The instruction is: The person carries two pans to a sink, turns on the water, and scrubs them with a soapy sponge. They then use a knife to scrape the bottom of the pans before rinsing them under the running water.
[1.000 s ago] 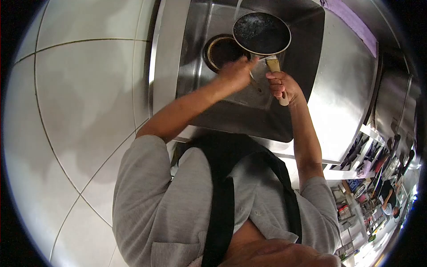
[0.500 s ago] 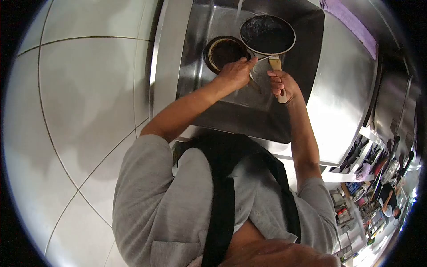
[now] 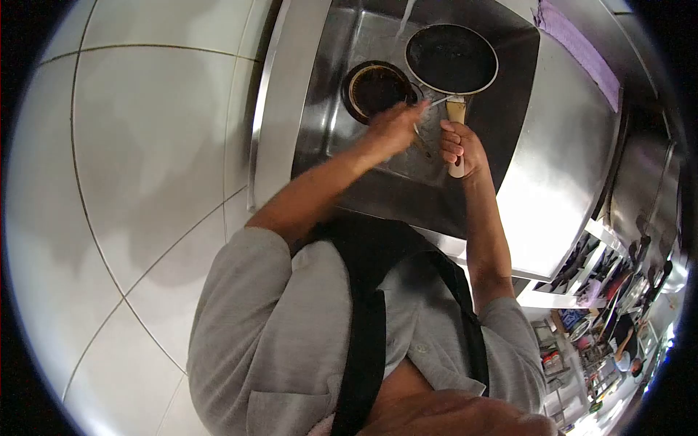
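My right hand (image 3: 465, 147) is wrapped round the pale handle (image 3: 456, 115) of a frying pan (image 3: 451, 59), whose dark inside faces up over the sink (image 3: 363, 190). Close to the pan's rim, my left hand (image 3: 396, 131) is smeared by motion. A thin, pale, rod-like utensil (image 3: 440, 101) reaches from its fingers toward the base of the pan handle; its kind cannot be made out. Beside the left hand, a second dark round pan (image 3: 378, 89) with a brownish ring lies in the sink. A brown handle-like piece (image 3: 422, 147) shows below the left hand.
A stream of water (image 3: 406, 16) falls at the sink's far side. Right of the basin is a steel counter (image 3: 542, 182), with a purple cloth (image 3: 582, 47) along its far edge. Racks with utensils (image 3: 582, 265) stand lower right. A person (image 3: 625, 356) is in the distance.
The frying pan's inside looks more evenly dark and turned further into view. My left hand has become blurred near the rim. The whole view has shifted slightly.
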Motion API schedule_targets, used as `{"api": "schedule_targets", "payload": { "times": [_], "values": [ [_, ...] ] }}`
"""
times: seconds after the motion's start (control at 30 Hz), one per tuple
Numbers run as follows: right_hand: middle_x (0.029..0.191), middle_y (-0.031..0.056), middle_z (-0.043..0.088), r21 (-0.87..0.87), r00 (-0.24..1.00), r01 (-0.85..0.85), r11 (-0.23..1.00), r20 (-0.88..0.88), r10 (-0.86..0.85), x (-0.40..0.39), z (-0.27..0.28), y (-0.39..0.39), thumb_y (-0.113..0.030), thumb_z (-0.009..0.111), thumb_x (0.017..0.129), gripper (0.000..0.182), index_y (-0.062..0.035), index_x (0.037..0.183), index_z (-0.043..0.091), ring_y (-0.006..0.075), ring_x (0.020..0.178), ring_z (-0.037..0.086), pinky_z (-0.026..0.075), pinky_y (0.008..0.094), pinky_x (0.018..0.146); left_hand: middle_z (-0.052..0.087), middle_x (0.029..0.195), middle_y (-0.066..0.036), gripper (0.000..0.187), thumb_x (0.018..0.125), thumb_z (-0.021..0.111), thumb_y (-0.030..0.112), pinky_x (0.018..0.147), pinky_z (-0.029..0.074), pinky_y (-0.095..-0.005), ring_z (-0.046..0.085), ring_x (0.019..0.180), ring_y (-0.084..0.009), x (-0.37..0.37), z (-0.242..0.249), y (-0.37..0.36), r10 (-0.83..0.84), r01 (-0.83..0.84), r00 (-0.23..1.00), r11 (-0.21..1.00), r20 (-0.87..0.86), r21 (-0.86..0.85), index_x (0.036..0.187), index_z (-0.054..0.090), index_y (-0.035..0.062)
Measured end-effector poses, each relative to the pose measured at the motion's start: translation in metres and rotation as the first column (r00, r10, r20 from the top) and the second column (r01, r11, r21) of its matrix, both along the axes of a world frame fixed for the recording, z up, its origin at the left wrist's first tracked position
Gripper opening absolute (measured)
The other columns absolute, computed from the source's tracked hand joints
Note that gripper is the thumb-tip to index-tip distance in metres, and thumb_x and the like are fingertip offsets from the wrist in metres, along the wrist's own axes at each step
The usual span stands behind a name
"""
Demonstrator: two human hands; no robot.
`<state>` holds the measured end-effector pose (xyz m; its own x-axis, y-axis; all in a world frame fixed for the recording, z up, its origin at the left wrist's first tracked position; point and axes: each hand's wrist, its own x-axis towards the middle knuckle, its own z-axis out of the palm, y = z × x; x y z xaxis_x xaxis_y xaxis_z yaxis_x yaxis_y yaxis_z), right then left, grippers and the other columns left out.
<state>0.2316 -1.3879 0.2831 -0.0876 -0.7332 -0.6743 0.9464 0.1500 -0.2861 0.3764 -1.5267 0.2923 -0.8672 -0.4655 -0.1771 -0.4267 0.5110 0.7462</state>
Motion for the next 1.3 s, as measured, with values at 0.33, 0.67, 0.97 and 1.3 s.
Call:
{"api": "schedule_targets", "payload": {
  "times": [0.33,0.67,0.97,1.3],
  "values": [
    [0.049,-0.0071,0.039,-0.076,0.999,0.051,0.996,0.005,-0.051,0.01,0.012,0.013,-0.01,0.054,0.091,0.01,-0.0095,0.082,0.049,0.0038,0.032,0.036,0.032,0.0218,0.028,0.058,0.096,-0.02,0.041,0.093,0.047,0.015,0.071,0.05,-0.0449,0.061,0.085,-0.0352,-0.011,0.015,-0.005,0.021,-0.022,1.0,0.999,-0.012,-0.039,0.134,0.046,0.0153],
    [0.05,-0.0071,0.039,-0.1,0.997,0.055,0.993,0.066,-0.048,0.015,0.043,0.023,-0.01,0.054,0.091,0.005,-0.0078,0.087,0.052,0.0029,0.032,0.036,0.033,0.0215,0.026,0.053,0.076,-0.008,0.038,0.087,0.059,0.017,0.058,0.05,-0.037,0.056,0.066,-0.0243,0.006,0.008,-0.035,-0.231,0.166,0.964,0.908,-0.13,-0.383,0.124,0.058,0.019],
    [0.05,-0.007,0.038,-0.068,0.998,0.006,0.998,0.068,-0.001,0.015,0.05,0.04,-0.007,0.055,0.088,0.006,-0.0083,0.094,0.053,0.0036,0.031,0.035,0.03,0.0214,0.026,0.059,0.087,-0.009,0.034,0.092,0.054,0.022,0.064,0.052,-0.0384,0.061,0.078,-0.0278,0.015,0.01,-0.078,-0.214,0.156,0.971,0.902,-0.104,-0.403,0.126,0.056,0.0202],
    [0.052,-0.004,0.04,0.066,0.975,0.024,0.998,-0.224,-0.009,0.036,0.04,0.051,-0.008,0.056,0.087,0.009,-0.0082,0.094,0.05,0.0058,0.033,0.035,0.033,0.0241,0.028,0.054,0.07,-0.01,0.058,0.094,0.046,0.015,0.047,0.052,-0.0357,0.058,0.056,-0.0196,-0.031,0.022,-0.047,0.407,-0.381,0.892,0.449,0.194,0.808,0.144,0.02,0.0005]
  ]
}}
